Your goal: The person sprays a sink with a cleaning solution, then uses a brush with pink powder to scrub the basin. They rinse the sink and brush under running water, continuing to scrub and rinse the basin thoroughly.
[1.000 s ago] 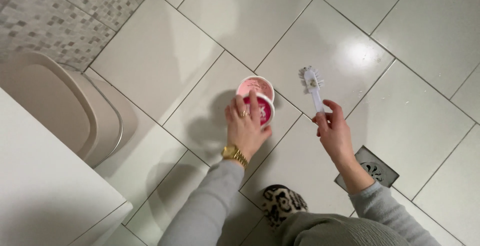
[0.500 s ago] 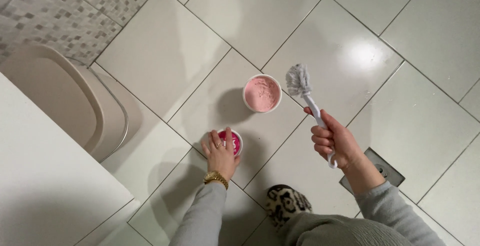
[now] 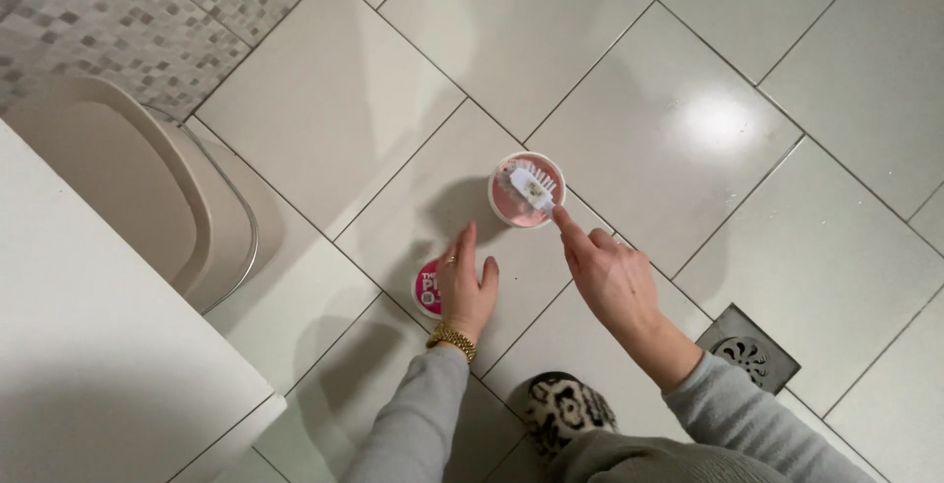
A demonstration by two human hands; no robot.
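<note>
The right hand (image 3: 612, 281) grips a white plastic scrubbing brush (image 3: 532, 188), forefinger along the handle, its head inside the round tub of pink paste (image 3: 511, 210) on the tiled floor (image 3: 688, 247). The left hand (image 3: 468, 286) is spread, fingers loose, beside the flat pink round lid (image 3: 427, 289).

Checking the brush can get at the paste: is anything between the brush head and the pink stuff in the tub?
Nothing visible. The lid lies off on the floor under the left hand, apart from the tub. The right hand holds the brush with its head already down in the open tub.
</note>
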